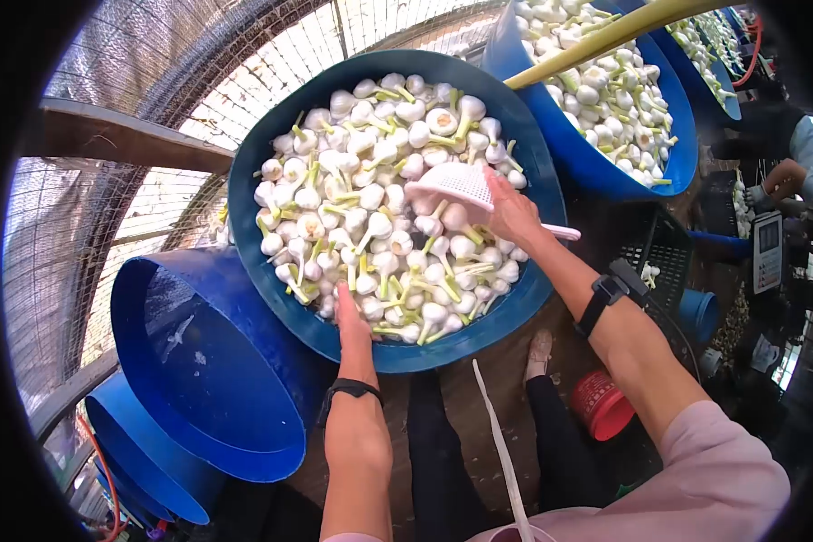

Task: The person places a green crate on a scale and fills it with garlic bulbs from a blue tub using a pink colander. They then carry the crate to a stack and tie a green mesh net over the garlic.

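Observation:
A large blue-green tub holds a heap of garlic bulbs with short trimmed green stems. My right hand is closed on a pale pink plastic strainer with a perforated bowl, its handle sticking out to the right under my wrist. The strainer's bowl is tilted down onto the bulbs at the right of the heap. At the near left rim, my left hand rests among the garlic with its thumb stretched out. Bulbs partly hide its other fingers, and it appears to hold nothing.
Another blue tub full of garlic stands at the upper right, with a yellow pole across it. Blue drums lie tipped at left. A red basket sits by my feet. At far right, a person's arm is near a scale.

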`<state>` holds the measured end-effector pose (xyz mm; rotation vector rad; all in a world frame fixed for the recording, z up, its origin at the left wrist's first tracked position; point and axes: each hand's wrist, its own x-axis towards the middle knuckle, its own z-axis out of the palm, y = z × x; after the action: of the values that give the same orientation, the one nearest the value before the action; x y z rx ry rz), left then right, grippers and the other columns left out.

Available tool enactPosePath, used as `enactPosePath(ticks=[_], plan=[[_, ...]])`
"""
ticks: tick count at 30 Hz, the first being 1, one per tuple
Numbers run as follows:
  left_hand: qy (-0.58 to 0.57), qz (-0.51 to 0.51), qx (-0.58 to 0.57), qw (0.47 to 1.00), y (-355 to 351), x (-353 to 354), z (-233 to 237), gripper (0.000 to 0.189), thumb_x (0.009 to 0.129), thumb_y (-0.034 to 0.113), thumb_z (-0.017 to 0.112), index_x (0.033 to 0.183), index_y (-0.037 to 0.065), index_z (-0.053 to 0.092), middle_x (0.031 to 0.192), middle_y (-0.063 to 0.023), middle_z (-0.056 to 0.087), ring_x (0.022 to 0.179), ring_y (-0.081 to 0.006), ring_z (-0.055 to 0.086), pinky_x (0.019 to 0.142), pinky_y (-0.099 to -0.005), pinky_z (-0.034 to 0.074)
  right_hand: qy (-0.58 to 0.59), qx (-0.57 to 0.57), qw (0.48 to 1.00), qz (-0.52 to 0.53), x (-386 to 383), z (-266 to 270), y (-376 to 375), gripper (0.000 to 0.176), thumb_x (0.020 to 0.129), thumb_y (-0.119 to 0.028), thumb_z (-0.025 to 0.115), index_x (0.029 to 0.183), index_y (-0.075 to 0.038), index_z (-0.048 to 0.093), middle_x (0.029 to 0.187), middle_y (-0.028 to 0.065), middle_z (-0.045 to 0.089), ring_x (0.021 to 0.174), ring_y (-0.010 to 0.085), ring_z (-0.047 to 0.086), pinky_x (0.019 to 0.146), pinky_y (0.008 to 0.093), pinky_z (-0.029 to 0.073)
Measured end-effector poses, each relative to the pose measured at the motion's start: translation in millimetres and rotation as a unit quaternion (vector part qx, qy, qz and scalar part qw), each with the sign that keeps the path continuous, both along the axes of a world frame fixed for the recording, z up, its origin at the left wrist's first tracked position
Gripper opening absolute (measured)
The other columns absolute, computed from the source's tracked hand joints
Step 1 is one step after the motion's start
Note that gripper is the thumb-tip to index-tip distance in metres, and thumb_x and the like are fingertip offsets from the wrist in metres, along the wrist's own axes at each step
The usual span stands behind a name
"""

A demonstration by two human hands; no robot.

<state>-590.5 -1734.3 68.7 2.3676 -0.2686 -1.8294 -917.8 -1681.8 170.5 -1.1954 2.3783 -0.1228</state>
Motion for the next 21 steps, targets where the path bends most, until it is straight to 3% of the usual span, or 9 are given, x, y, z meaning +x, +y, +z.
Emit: enactPosePath(ticks=[3,6,7,10,14,16,18,19,21], plan=[[0.233,0.093,0.109,0.962,3.1,6.8,-34.1,0.084,0.073,0.075,0.046,0.134,0.017,0.039,0.136,-0.0107,0.042,0.121,-0.0394,0.039,0.088,-0.0717,0.025,-0.066,0.112,0.99,0.064,10.4,-58.2,-16.8,0.056,0.077,-0.017,0.053,0.131,-0.009,0.04,0.109,0.0232,0.059,0.092,0.0345,0.061,0.077,0.0448,0.051],[0.207,0.137,0.119,0.961,-4.8,-4.3,-34.8,0.081,0.073,0.079,0.036,0.131,0.023,0.046,0.138,-0.008,0.041,0.126,-0.0411,0.032,0.091,-0.0744,0.015,-0.171,0.188,0.967,0.021,32.1,-80.2,-35.8,0.042,0.074,-0.016,0.053,0.115,-0.008,0.052,0.096,0.0202,0.063,0.092,0.0378,0.06,0.075,0.0442,0.049],[0.203,0.109,0.118,0.966,-11.8,-11.7,-20.6,0.081,0.075,0.079,0.03,0.132,0.023,0.045,0.139,-0.0082,0.04,0.127,-0.0418,0.03,0.091,-0.0746,0.014,-0.265,0.257,0.925,-0.091,39.4,-68.8,-37.5,0.034,0.075,-0.017,0.053,0.106,-0.005,0.058,0.093,0.0215,0.063,0.089,0.0349,0.061,0.074,0.0433,0.049],[0.303,0.109,0.041,0.946,-19.8,-17.8,-21.7,0.082,0.075,0.079,0.031,0.134,0.024,0.041,0.141,-0.0082,0.037,0.128,-0.0426,0.029,0.09,-0.0759,0.012,-0.308,0.185,0.929,-0.09,57.5,-66.3,-25.9,0.042,0.075,-0.007,0.051,0.117,-0.005,0.053,0.085,0.015,0.063,0.071,0.0277,0.063,0.058,0.0369,0.054],[0.253,0.034,0.009,0.967,-41.3,-34.3,47.8,0.083,0.075,0.074,0.042,0.14,0.024,0.031,0.145,-0.0098,0.029,0.129,-0.0449,0.026,0.088,-0.078,0.009,-0.406,0.039,0.889,-0.207,62.7,-135.7,23.6,0.038,0.073,-0.003,0.061,0.111,-0.002,0.059,0.09,0.0089,0.064,0.08,0.0163,0.06,0.072,0.0318,0.047],[0.203,0.027,0.006,0.979,-42.6,-30.8,39.1,0.076,0.08,0.062,0.049,0.138,0.016,0.035,0.142,-0.0107,0.035,0.128,-0.0374,0.032,0.097,-0.0668,0.02,-0.456,0.104,0.846,-0.255,57.1,-118.6,30.8,0.035,0.073,-0.002,0.064,0.107,0.001,0.06,0.094,0.0083,0.064,0.081,0.0171,0.061,0.072,0.0315,0.049],[0.153,-0.204,-0.236,0.938,-28.9,-13.8,-22.5,0.066,0.086,0.05,0.05,0.134,0.007,0.041,0.136,-0.0098,0.042,0.123,-0.0266,0.041,0.101,-0.0458,0.031,-0.518,0.077,0.793,-0.312,66.0,-103.2,36.6,0.036,0.072,-0.003,0.065,0.107,0.003,0.06,0.095,0.0094,0.065,0.082,0.018,0.062,0.072,0.0324,0.05],[0.157,-0.064,-0.198,0.965,-29.0,-27.4,10.5,0.056,0.089,0.04,0.051,0.128,0.001,0.046,0.129,-0.0095,0.049,0.115,-0.0193,0.048,0.095,-0.0317,0.04,-0.54,0.057,0.763,-0.351,73.0,-99.6,36.7,0.037,0.072,-0.004,0.066,0.107,0.003,0.06,0.095,0.0099,0.065,0.082,0.0183,0.062,0.072,0.0329,0.051],[0.152,-0.018,-0.186,0.971,-26.5,-28.0,15.8,0.056,0.087,0.041,0.052,0.124,0.0,0.049,0.12,-0.0115,0.052,0.104,-0.0224,0.051,0.089,-0.0352,0.041,-0.556,0.005,0.726,-0.404,83.2,-87.7,37.3,0.031,0.07,-0.002,0.063,0.1,0.004,0.062,0.089,0.0109,0.064,0.075,0.0198,0.062,0.064,0.0327,0.049]])
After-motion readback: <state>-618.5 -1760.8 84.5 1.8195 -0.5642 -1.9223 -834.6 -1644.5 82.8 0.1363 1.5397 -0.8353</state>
